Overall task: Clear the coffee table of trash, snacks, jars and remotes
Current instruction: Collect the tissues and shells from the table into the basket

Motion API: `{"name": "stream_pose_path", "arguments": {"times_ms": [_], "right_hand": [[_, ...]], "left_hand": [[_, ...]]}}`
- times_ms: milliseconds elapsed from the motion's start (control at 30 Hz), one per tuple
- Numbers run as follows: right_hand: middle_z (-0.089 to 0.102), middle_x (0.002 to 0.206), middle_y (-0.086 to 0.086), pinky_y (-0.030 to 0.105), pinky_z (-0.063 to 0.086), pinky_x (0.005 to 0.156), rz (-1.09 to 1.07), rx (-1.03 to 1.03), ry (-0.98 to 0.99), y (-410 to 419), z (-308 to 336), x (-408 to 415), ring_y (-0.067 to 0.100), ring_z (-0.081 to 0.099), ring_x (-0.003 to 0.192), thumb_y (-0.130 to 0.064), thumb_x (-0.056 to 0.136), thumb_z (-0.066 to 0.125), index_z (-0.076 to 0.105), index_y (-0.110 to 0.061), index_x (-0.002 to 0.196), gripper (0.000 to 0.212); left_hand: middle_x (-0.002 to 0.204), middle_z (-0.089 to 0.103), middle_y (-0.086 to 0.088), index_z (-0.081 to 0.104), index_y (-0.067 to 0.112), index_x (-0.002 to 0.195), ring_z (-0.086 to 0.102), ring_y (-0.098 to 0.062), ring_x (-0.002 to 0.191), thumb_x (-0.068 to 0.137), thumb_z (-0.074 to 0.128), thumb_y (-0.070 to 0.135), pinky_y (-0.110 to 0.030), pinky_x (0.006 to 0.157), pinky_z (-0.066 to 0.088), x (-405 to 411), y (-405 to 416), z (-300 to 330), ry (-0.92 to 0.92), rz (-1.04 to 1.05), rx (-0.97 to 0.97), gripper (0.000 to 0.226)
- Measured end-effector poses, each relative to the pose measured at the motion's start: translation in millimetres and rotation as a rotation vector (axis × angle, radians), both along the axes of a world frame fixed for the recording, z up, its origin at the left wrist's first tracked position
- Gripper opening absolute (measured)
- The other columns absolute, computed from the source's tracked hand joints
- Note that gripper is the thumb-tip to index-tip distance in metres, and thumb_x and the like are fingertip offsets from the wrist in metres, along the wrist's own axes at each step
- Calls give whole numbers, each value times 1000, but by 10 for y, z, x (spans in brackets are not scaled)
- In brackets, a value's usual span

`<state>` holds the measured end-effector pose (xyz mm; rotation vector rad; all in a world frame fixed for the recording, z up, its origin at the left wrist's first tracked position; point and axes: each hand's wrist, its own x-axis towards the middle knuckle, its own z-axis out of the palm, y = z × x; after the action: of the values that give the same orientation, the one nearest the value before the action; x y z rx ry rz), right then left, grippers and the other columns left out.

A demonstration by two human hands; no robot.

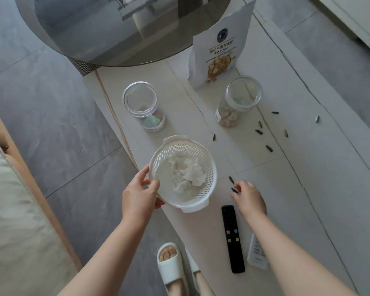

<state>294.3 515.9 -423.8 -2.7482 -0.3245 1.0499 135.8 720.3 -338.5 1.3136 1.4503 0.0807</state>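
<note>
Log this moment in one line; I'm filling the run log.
left hand: grip on white basket rim | right hand: at sunflower seed shells | crumpled tissue: in basket | black remote: on table

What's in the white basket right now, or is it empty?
Not empty. The white basket holds crumpled white tissue; no seed shells show inside. The left hand grips its rim.

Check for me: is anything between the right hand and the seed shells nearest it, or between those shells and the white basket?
Nothing visible. The right hand has its fingertips right at the two nearest seed shells, with only bare table around them. The white basket, held at its rim by the left hand, sits just beside them with an open gap between.
</note>
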Motion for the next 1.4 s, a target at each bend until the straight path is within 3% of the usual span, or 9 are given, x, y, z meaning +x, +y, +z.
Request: {"name": "stream_pose_path", "arguments": {"times_ms": [167,400,533,800,933,1067,1267,1400], "right_hand": [[57,108,10,27,37,65,44,-15,-9,48,-86,19,26,53,82,-18,88,56,58,-13,93,7],[65,97,17,35,45,73,-68,91,-37,189,-30,220,32,58,90,-13,89,52,58,-5,92,11],[61,105,15,34,45,76,-35,105,-22,259,-80,244,31,56,94,-13,90,51,59,-4,98,14],[59,101,17,31,38,67,10,119,-32,329,-112,246,28,50,82,-11,90,49,54,-5,92,7],[60,110,16,28,40,79,42,281,-20,661,-83,487,29,56,99,-6,90,48,61,-9,113,26],[60,111,18,22,34,77,-13,382,-114,1072,-80,731,29,56,101,-6,89,53,68,-4,100,19],[56,117,19,36,45,89,-11,351,-132,1327,-129,846,32,56,104,-14,87,60,63,-1,106,23],[54,113,18,38,46,76,90,285,-147,1262,-186,793,34,56,96,-10,88,55,61,-4,99,15]], "left_hand": [[93,64,1,56,34,128,63,-20,52,88,60,13,-22,43,53,42,32,-21,-9,2,-2,46],[96,64,-2,55,34,130,62,-20,50,88,60,13,-23,44,53,112,60,-19,1,-16,13,47],[95,64,4,54,36,130,64,-17,46,88,60,14,-27,48,56,154,67,-41,8,-28,14,48],[98,65,1,53,36,131,66,-19,51,89,60,15,-26,47,55,191,69,-61,14,-28,8,47],[98,64,-2,53,34,132,65,-19,52,89,60,15,-23,45,53,219,141,-63,10,-25,8,47],[97,65,-1,55,35,129,64,-16,47,88,61,14,-21,43,51,253,187,-90,-9,-23,2,46],[92,64,5,57,39,124,65,-13,46,87,62,15,-20,43,51,271,197,-92,-31,-33,-8,45],[88,65,8,57,41,124,66,-16,46,87,62,16,-22,44,52,281,216,-82,-22,-54,-3,44]]}}
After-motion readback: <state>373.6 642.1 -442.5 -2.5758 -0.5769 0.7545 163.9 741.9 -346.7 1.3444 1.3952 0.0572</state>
